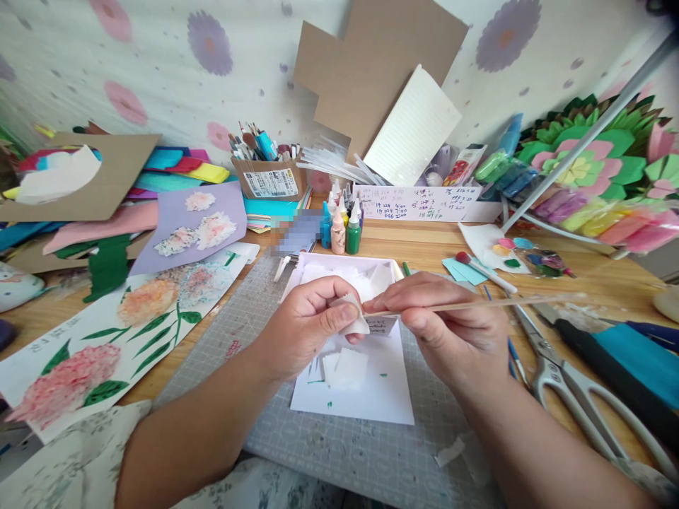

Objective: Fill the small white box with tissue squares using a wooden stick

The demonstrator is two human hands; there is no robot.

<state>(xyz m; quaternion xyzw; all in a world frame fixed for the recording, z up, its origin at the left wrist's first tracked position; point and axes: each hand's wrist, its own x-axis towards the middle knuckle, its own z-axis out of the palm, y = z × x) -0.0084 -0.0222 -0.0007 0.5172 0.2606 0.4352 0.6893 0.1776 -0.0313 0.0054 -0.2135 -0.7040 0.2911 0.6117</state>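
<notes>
Left hand (312, 322), centre of the frame: closing thumb and fingers on a small piece of white paper (361, 326). Right hand (459, 336), right of centre: gripping a thin stick (530, 301), its near end meeting or nearly meeting the paper; exact contact is hiding behind the fingertips.

White paper: lying between the hands, mostly within the left; looking thin, soft, very light, probably tearing or creasing easily; best taking a light pinch at its edge.

Stick: running from the frame's centre towards the right; seeming light, fairly stiff, perhaps snapping if bent; best held close to its working end, as the right hand is doing.

Below the hands, lower centre: white squares (346, 369) resting on a white sheet (371, 404), over a grey cutting mat (297, 449).

Lower right: scissors (552, 362) lying on the bench (429, 233)
</notes>
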